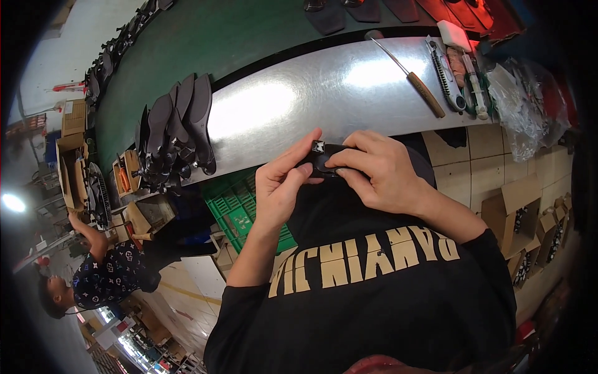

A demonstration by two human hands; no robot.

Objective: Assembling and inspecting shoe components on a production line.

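Observation:
Between both hands, in front of my chest, is a black sandal (326,161) with a small shiny silver ornament on its strap. My left hand (280,181) holds it from the left, the thumb pressed against it next to the ornament. From the right, the bent fingers and thumb of my right hand (377,168) pinch its dark strap. Much of the sandal is hidden behind my fingers. Left of my hands, a stack of similar black sandals (177,121) hangs over the edge of the metal worktop (286,93).
A wooden-handled awl (423,93), a utility knife (445,75) and a syringe-like tube (476,90) lie at the worktop's right end. Beyond runs a green conveyor belt (249,31). Below stands a green crate (233,209); cardboard boxes (514,215) sit right. A co-worker (106,274) is at left.

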